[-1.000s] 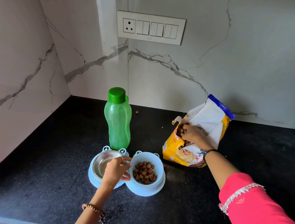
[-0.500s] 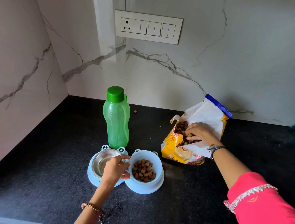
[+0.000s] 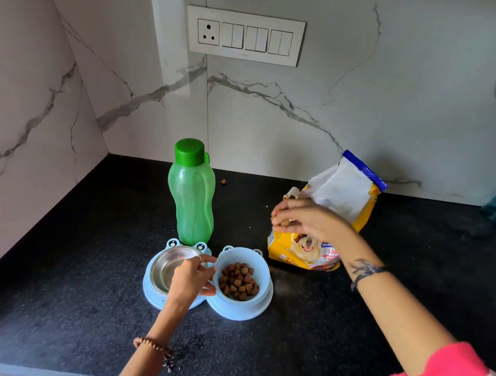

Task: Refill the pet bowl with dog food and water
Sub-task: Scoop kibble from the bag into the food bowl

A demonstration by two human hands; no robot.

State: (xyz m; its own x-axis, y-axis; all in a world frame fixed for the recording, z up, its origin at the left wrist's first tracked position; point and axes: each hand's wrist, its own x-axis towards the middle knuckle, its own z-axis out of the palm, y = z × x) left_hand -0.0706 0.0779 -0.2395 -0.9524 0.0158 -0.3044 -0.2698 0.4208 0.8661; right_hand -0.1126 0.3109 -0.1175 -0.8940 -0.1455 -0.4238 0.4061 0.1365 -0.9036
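The blue pet bowl [image 3: 168,296] sat near us on the black counter [image 3: 54,261], kibble [image 3: 239,280] filling its right cup, the steel cup [image 3: 165,266] on the left bare. Our left hand [image 3: 192,280] gripped the middle, fingers curled on the right cup's rim. Our right hand [image 3: 304,218] hung in front of the yellow food bag [image 3: 345,196], fingertips bunched on brown pellets [image 3: 284,222]. Just beyond the bowl stood the green bottle [image 3: 192,195], capped and upright.
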